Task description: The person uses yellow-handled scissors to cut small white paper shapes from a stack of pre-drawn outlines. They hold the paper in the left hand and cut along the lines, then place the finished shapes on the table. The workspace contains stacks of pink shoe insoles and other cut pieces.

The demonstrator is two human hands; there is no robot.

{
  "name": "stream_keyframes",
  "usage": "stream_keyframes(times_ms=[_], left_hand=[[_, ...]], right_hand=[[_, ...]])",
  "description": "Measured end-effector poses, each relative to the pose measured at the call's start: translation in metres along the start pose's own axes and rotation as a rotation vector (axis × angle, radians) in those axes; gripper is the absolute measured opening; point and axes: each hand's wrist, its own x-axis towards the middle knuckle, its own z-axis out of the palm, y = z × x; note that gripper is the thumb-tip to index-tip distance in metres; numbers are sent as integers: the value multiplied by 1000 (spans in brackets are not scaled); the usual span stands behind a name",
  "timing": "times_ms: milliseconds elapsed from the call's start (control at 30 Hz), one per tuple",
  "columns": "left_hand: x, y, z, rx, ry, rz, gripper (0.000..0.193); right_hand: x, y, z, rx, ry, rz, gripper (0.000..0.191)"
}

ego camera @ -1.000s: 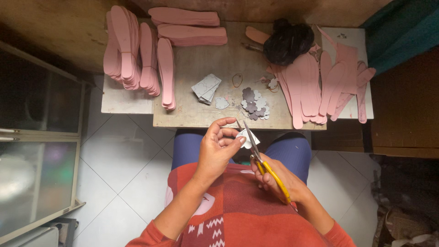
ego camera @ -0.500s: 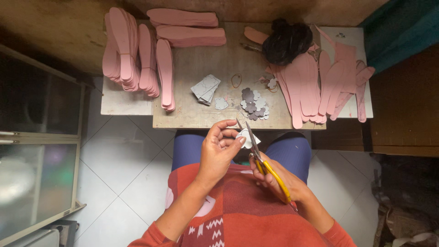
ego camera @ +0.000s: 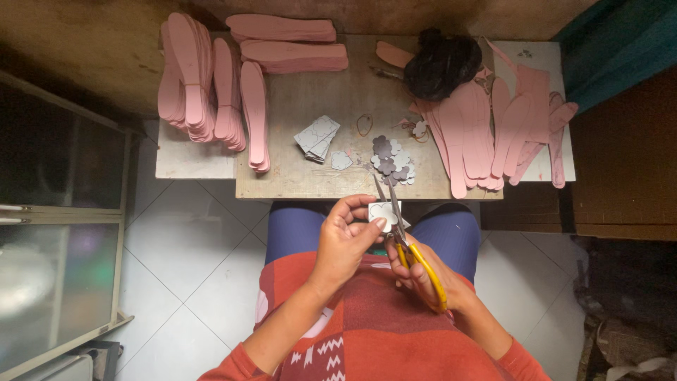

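My left hand (ego camera: 345,236) pinches a small white paper piece (ego camera: 383,212) over my lap, just in front of the wooden table (ego camera: 303,176). Scissors with yellow handles (ego camera: 412,250) are gripped in my right hand (ego camera: 423,275), and their blades are open around the right side of the paper. On the table right above lie a heap of cut grey and white flower shapes (ego camera: 391,159) and a small stack of uncut grey paper pieces (ego camera: 317,137).
Stacks of pink shoe insoles (ego camera: 204,85) fill the table's left and back, and more pink insoles (ego camera: 493,134) spread on the right. A black bundle (ego camera: 441,63) sits at the back. A glass cabinet (ego camera: 56,233) stands at my left on the white tiled floor.
The scissors and the paper piece have shifted slightly as the cut goes on around the shape. Both hands stay in the same place over my lap.
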Motion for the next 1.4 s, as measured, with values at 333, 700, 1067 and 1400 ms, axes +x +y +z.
stream_keyframes(times_ms=[333,700,1067,1400], left_hand=[[-1,-23,2,-66,-66,-52,29],[1,-25,1,-36,-45,-60,29],[5,-20,4,-29,18,32,25],[1,7,14,144,-18,-39,24]], right_hand=[[1,-7,10,-162,81,-155,114],[0,-4,2,-321,112,-93,103],[-1,-6,1,-320,151,-67,92],[-1,-6,-3,-369,66,-155,108]])
